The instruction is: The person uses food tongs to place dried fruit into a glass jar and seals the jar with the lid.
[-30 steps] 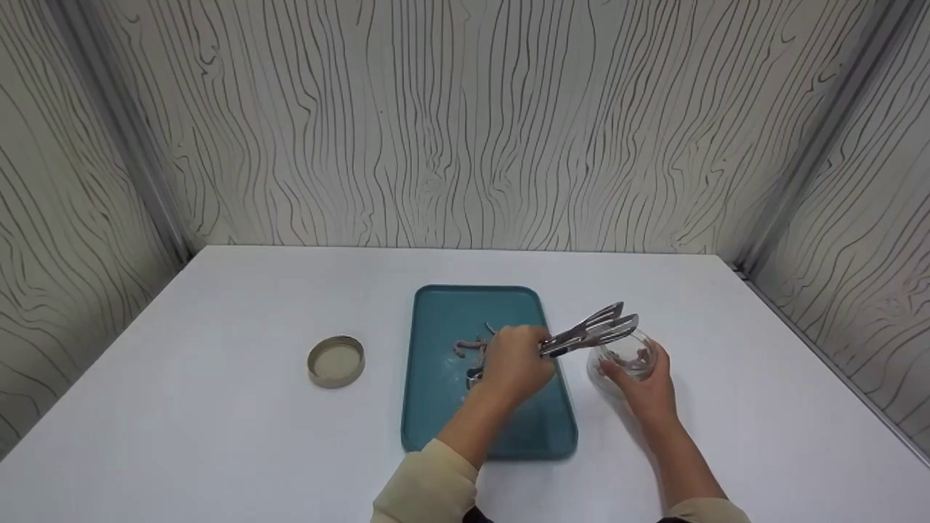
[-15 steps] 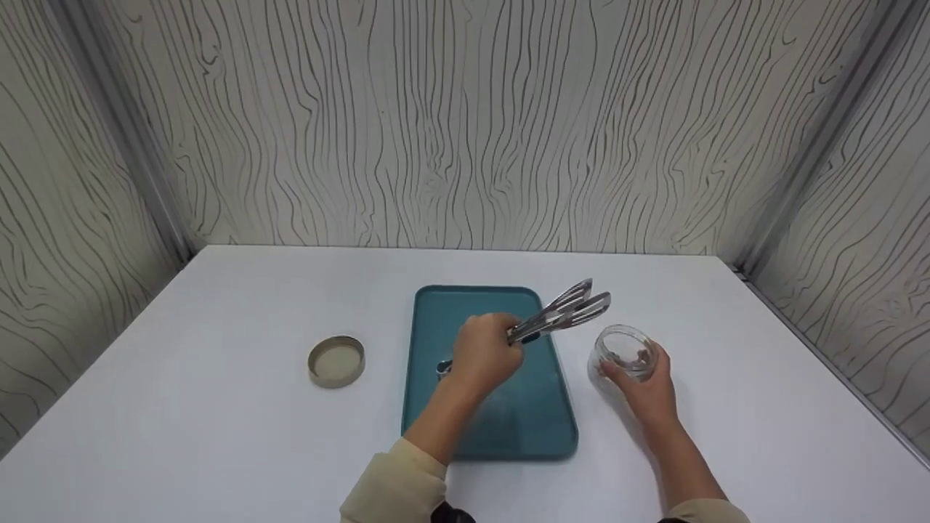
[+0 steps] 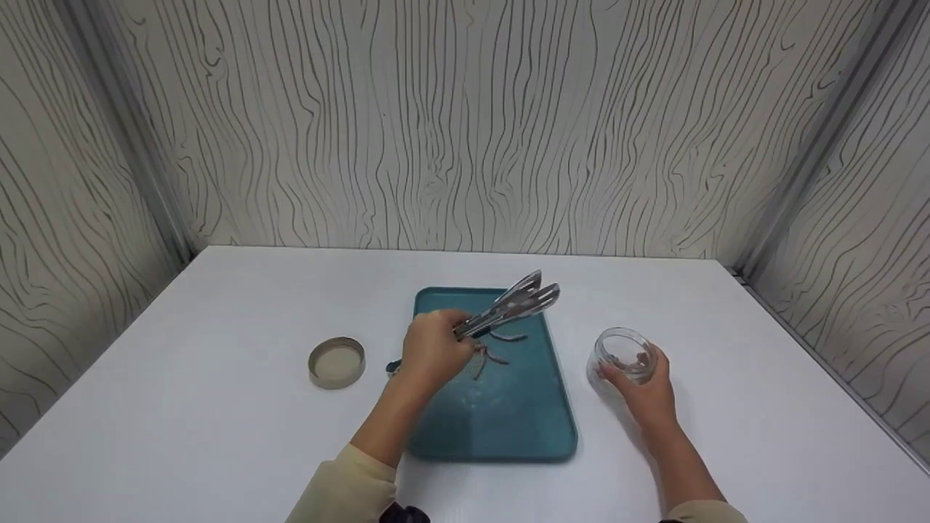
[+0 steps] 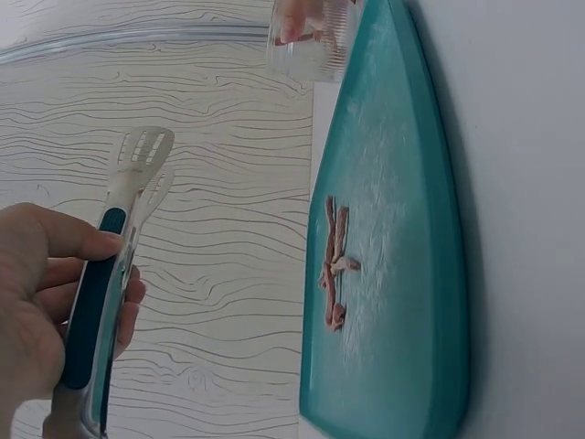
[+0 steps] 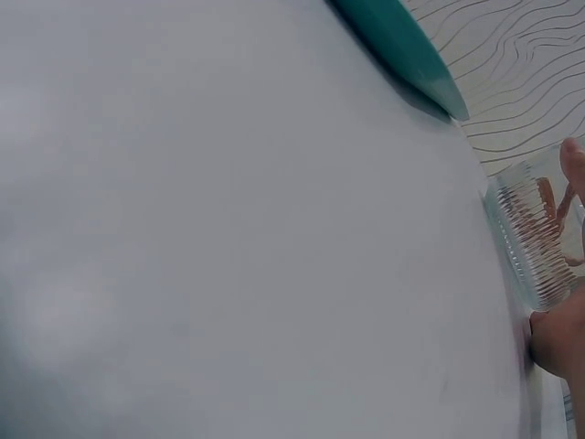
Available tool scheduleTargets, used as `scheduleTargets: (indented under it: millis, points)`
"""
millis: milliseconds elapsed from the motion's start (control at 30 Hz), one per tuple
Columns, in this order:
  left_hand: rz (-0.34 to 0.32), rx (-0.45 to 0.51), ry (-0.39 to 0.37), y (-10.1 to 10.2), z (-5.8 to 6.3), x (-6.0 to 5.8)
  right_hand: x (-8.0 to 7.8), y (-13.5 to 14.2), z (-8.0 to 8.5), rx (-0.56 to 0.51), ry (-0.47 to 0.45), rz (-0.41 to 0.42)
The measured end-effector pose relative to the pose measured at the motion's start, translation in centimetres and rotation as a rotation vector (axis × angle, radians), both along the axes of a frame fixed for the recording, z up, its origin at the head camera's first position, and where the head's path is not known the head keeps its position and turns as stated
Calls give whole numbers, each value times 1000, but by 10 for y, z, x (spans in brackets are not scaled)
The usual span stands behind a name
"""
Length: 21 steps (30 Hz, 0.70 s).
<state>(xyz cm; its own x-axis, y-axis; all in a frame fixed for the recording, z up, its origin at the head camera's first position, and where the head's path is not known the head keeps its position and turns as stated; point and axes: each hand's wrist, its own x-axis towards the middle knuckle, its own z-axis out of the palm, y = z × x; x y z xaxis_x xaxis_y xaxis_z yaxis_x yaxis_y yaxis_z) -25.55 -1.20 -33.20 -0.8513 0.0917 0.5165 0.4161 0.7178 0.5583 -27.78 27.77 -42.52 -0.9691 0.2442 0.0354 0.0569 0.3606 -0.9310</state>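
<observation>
Tongs [image 3: 501,311] partly hidden by the left hand [image 3: 438,349].

Shiny metal tongs [image 3: 503,310], clear ribbed glass-like jar [image 5: 528,242], smooth plastic-looking tray [image 3: 501,425], smooth matt tabletop [image 3: 218,414]

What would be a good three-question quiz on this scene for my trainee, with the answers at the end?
1. Multiple choice: what does the left grip hold?
A) a knife
B) a pair of tongs
C) a spoon

2. True or false: in the head view, the tray lies between the round lid and the glass jar.

3. Short answer: reddish-brown pieces lie on the tray; where else do such pieces show?

Key: 1. B. 2. True. 3. Inside the glass jar, which the right grip holds.
</observation>
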Motion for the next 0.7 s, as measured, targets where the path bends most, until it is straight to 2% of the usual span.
scheduleTargets:
  millis: [400, 700]
  points:
    - [71, 3, -55, -46, -8, 4, -2, 1, 0, 11, -3, 4]
    - [88, 11, -196, -65, -16, 3, 0, 0, 2, 13, -12, 6]
